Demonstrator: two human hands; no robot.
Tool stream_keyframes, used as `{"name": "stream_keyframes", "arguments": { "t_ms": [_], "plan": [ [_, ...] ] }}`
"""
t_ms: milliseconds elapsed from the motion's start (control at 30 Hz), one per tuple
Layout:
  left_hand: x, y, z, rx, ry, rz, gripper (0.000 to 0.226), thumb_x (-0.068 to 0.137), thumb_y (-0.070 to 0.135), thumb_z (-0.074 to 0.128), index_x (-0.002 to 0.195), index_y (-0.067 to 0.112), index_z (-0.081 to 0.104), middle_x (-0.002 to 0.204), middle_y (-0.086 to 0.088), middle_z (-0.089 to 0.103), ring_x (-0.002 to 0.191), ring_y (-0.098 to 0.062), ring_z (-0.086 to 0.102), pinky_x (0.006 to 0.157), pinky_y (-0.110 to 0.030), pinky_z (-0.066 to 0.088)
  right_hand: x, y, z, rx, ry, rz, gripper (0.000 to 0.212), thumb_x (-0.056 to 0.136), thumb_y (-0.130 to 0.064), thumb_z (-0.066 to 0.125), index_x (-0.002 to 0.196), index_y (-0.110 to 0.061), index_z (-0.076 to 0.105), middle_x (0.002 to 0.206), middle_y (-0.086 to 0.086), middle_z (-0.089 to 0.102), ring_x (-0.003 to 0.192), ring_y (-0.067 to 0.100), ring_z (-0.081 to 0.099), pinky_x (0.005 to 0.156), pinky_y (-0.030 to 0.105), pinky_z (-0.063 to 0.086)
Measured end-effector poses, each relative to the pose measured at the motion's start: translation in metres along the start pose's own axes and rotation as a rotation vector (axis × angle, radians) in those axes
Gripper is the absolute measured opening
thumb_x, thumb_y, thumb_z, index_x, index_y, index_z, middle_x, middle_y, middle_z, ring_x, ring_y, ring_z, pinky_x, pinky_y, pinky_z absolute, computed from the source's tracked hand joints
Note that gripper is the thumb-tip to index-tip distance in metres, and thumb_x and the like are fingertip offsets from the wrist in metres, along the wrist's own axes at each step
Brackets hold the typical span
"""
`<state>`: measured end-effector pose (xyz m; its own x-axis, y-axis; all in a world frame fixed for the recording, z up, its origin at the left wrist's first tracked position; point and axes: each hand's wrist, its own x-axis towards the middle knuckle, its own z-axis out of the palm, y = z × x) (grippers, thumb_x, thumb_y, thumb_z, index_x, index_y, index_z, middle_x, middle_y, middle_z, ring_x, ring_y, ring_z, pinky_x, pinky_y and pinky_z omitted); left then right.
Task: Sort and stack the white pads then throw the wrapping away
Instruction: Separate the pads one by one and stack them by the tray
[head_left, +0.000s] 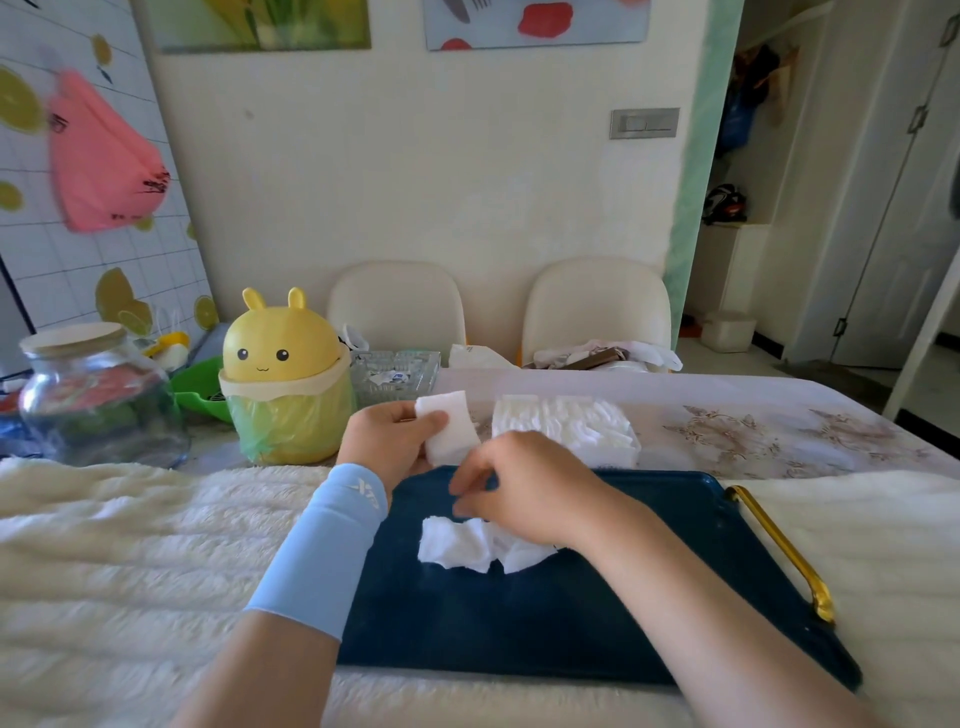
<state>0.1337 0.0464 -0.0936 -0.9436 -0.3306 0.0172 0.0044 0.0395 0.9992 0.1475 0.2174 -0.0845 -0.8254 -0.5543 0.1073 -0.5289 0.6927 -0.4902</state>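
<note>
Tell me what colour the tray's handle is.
Gold. The handle runs along the right edge of the dark blue tray, seen clearly in the head view.

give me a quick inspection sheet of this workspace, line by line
surface: dark blue tray with gold handle on a fluffy cream cloth
job's things: stack of white pads in the left hand; crumpled white material on the tray; open pack of white pads beyond it; yellow bunny-shaped bin
clutter: glass jar with wooden lid, green bowl, clear glass dish
hands: left hand grips the stack; right hand curled over the crumpled material, grip unclear
cables: nothing seen
surroundings: two cream chairs, pink bag on the wall
</note>
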Motion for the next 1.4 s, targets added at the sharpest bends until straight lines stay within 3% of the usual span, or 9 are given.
{"name": "stream_keyframes", "arguments": {
  "t_ms": [133, 233, 333, 533, 767, 967, 1133, 1267, 1400],
  "plan": [
    [0.001, -0.001, 0.003, 0.051, 0.027, 0.045, 0.012, 0.089, 0.012, 0.07, 0.083, 0.021, 0.067, 0.091, -0.004, 0.073, 0.084, -0.021, 0.072, 0.065, -0.03, 0.061, 0.007, -0.008, 0.019, -0.172, -0.246, 0.042, 0.062, 0.087, -0.041, 0.072, 0.145, -0.034, 0.05, 0.134, -0.011, 0.061, 0.121, 0.017, 0.057, 0.099, 0.032, 0.049],
    [0.002, -0.002, 0.003, 0.079, 0.018, 0.05, 0.012, 0.089, 0.012, 0.07, 0.082, 0.022, 0.067, 0.091, -0.003, 0.073, 0.087, -0.024, 0.072, 0.071, -0.036, 0.061, 0.007, -0.008, 0.017, -0.105, -0.293, 0.049, 0.036, 0.086, -0.031, 0.075, 0.121, -0.031, 0.067, 0.108, -0.003, 0.069, 0.1, 0.022, 0.064, 0.077, 0.03, 0.05],
    [0.002, -0.002, 0.002, 0.1, 0.032, 0.056, 0.01, 0.089, 0.013, 0.069, 0.083, 0.021, 0.068, 0.09, -0.004, 0.074, 0.086, -0.025, 0.072, 0.073, -0.038, 0.062, 0.007, 0.002, 0.008, 0.116, -0.177, 0.036, 0.014, 0.083, -0.031, 0.076, 0.082, -0.021, 0.067, 0.075, -0.004, 0.059, 0.072, 0.015, 0.059, 0.065, 0.03, 0.043],
    [-0.008, 0.002, 0.01, -0.115, -0.033, -0.085, 0.009, 0.092, 0.017, 0.068, 0.099, 0.011, 0.07, 0.096, -0.011, 0.074, 0.088, -0.029, 0.073, 0.066, -0.034, 0.061, 0.002, 0.028, -0.017, 0.783, 0.122, 0.195, 0.018, 0.083, -0.017, 0.081, 0.099, -0.008, 0.075, 0.091, 0.011, 0.078, 0.072, 0.017, 0.07, 0.06, 0.027, 0.053],
    [-0.019, 0.004, 0.025, -0.173, -0.153, -0.142, 0.01, 0.092, 0.016, 0.067, 0.093, 0.007, 0.07, 0.098, -0.016, 0.075, 0.083, -0.028, 0.074, 0.064, -0.033, 0.061, -0.001, 0.035, -0.026, 0.938, 0.265, 0.268, 0.013, 0.088, -0.013, 0.076, 0.101, -0.011, 0.077, 0.094, 0.01, 0.077, 0.074, 0.017, 0.067, 0.06, 0.027, 0.055],
    [-0.019, 0.003, 0.031, -0.153, -0.223, -0.149, 0.02, 0.094, 0.018, 0.066, 0.107, 0.003, 0.07, 0.099, -0.015, 0.076, 0.087, -0.029, 0.075, 0.067, -0.035, 0.061, -0.003, 0.033, -0.033, 0.862, 0.307, 0.216, 0.015, 0.085, -0.015, 0.08, 0.099, -0.013, 0.077, 0.086, 0.004, 0.077, 0.062, 0.014, 0.061, 0.053, 0.024, 0.048],
    [-0.011, 0.003, 0.02, -0.026, 0.005, -0.047, 0.012, 0.092, 0.02, 0.067, 0.081, 0.018, 0.069, 0.093, -0.01, 0.073, 0.089, -0.031, 0.072, 0.069, -0.039, 0.062, -0.012, 0.039, -0.044, 0.581, 0.162, 0.302, 0.016, 0.086, -0.026, 0.079, 0.098, -0.016, 0.074, 0.081, -0.01, 0.073, 0.056, 0.012, 0.065, 0.054, 0.025, 0.04],
    [-0.008, 0.003, 0.016, 0.016, 0.032, -0.01, 0.016, 0.093, 0.023, 0.066, 0.077, 0.024, 0.065, 0.092, -0.003, 0.07, 0.091, -0.028, 0.069, 0.074, -0.041, 0.062, -0.017, 0.045, -0.046, 0.018, -0.044, 0.363, 0.018, 0.081, -0.03, 0.082, 0.097, -0.027, 0.076, 0.095, -0.012, 0.07, 0.082, 0.011, 0.067, 0.079, 0.029, 0.055],
    [-0.008, 0.003, 0.017, 0.119, 0.024, 0.031, 0.009, 0.093, 0.027, 0.065, 0.086, 0.023, 0.067, 0.095, -0.002, 0.07, 0.092, -0.028, 0.069, 0.077, -0.044, 0.062, -0.017, 0.037, -0.047, -0.191, 0.143, 0.247, 0.029, 0.09, -0.017, 0.064, 0.11, -0.037, 0.069, 0.111, -0.016, 0.055, 0.103, 0.011, 0.057, 0.086, 0.03, 0.047]
  ]
}}
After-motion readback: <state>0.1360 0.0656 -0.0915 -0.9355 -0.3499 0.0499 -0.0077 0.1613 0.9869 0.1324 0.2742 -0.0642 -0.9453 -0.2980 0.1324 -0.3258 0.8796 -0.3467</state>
